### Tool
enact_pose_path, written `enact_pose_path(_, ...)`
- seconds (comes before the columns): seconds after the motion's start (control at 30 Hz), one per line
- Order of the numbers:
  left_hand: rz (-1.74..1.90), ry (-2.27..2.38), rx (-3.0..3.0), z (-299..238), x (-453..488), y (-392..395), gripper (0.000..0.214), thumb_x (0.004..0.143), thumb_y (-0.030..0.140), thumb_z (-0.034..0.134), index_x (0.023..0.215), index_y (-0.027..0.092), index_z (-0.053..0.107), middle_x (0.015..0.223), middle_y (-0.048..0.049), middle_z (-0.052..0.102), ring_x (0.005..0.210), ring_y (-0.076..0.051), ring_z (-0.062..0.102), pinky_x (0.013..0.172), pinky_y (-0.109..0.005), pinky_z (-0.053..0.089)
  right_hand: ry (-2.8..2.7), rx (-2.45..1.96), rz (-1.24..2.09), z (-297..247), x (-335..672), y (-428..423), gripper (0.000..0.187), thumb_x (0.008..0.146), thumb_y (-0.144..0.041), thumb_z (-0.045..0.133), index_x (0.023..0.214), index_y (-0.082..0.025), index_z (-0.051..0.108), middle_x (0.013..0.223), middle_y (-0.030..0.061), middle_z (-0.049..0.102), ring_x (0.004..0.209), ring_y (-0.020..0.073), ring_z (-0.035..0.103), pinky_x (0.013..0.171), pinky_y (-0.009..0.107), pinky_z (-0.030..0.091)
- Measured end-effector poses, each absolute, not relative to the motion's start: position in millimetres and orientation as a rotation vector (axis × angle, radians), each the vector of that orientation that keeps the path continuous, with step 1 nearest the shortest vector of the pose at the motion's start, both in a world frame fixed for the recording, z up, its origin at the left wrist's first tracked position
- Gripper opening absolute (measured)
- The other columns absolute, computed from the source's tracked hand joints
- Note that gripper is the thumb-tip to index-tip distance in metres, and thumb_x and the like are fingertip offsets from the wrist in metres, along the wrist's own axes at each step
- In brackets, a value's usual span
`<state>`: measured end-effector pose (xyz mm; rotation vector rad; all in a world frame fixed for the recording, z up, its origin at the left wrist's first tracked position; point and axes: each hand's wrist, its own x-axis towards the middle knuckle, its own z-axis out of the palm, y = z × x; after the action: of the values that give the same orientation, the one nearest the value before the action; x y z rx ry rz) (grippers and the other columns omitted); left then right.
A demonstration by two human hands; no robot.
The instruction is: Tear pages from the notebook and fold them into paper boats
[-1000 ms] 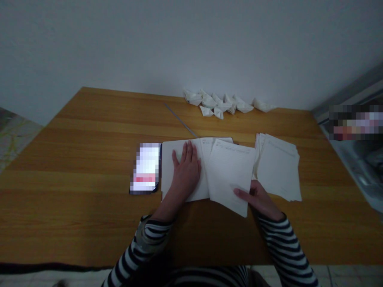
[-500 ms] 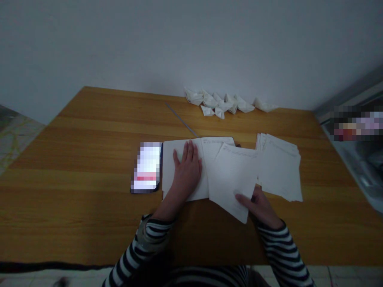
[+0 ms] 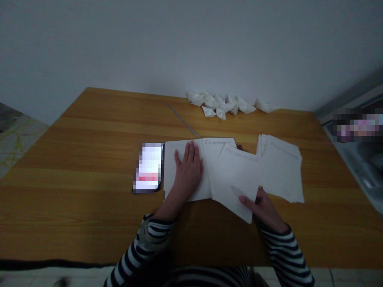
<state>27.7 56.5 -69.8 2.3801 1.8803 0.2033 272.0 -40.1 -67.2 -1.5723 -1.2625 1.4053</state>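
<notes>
An open notebook (image 3: 172, 159) lies on the wooden table in front of me. My left hand (image 3: 188, 171) rests flat on its left page, fingers stretched out. Between the thumb and fingers of my right hand (image 3: 266, 209) is a sheet of paper (image 3: 235, 175), pinched at its lower right edge. The sheet lies slanted over the right page and covers much of it. Whether its left edge is still joined to the notebook I cannot tell. My right fingers are partly hidden beneath the sheet.
Right of the notebook lies a stack of loose sheets (image 3: 281, 171). A phone (image 3: 148, 167) with a lit screen is just left of it. Several folded paper boats (image 3: 221, 104) stand along the wall, and a thin grey rod (image 3: 183, 120) lies behind the notebook on the table (image 3: 89, 167).
Almost nothing differs. The whole view has shifted slightly, and my right hand with the sheet sits a touch further right. My left hand stays on the left page.
</notes>
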Motion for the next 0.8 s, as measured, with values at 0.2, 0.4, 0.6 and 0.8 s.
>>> enact_pose_path(0.2,0.225,1.873,2.383,-70.0,27.3,56.2,0.056,0.102,0.025,0.023,0.154,0.005,0.026,0.164,-0.0190,0.020,0.153,-0.028,0.014,0.120,-0.063,0.007,-1.196,-1.590,1.390,-68.7,271.4,-46.3,0.044,0.067,-0.042,0.084,0.103,-0.021,0.069,0.102,0.0096,0.075,0.092,0.0285,0.068,0.085,0.045,0.057)
enact_pose_path(0.4,0.200,1.883,2.412,-71.2,27.1,56.7,0.056,0.102,0.024,0.021,0.153,0.002,0.026,0.164,-0.0196,0.018,0.153,-0.030,0.014,0.120,-0.064,0.009,-1.143,-1.619,1.443,-73.7,278.3,-50.3,0.053,0.068,-0.046,0.082,0.109,-0.019,0.064,0.105,0.0116,0.073,0.099,0.0311,0.068,0.092,0.051,0.054)
enact_pose_path(0.6,0.161,1.889,2.398,-68.1,27.7,57.0,0.056,0.102,0.025,0.022,0.153,0.001,0.028,0.163,-0.0194,0.019,0.153,-0.030,0.015,0.119,-0.064,0.012,-1.140,-1.666,1.438,-73.3,278.8,-52.6,0.060,0.066,-0.051,0.080,0.113,-0.018,0.061,0.111,0.0140,0.072,0.104,0.0339,0.067,0.096,0.054,0.052)
enact_pose_path(0.8,0.172,1.884,2.391,-67.4,27.0,56.6,0.055,0.102,0.024,0.024,0.152,0.003,0.029,0.163,-0.0193,0.020,0.153,-0.029,0.014,0.119,-0.064,0.011,-1.183,-1.684,1.406,-74.3,280.9,-53.7,0.064,0.068,-0.052,0.078,0.117,-0.017,0.059,0.117,0.0162,0.070,0.111,0.0355,0.065,0.100,0.056,0.050)
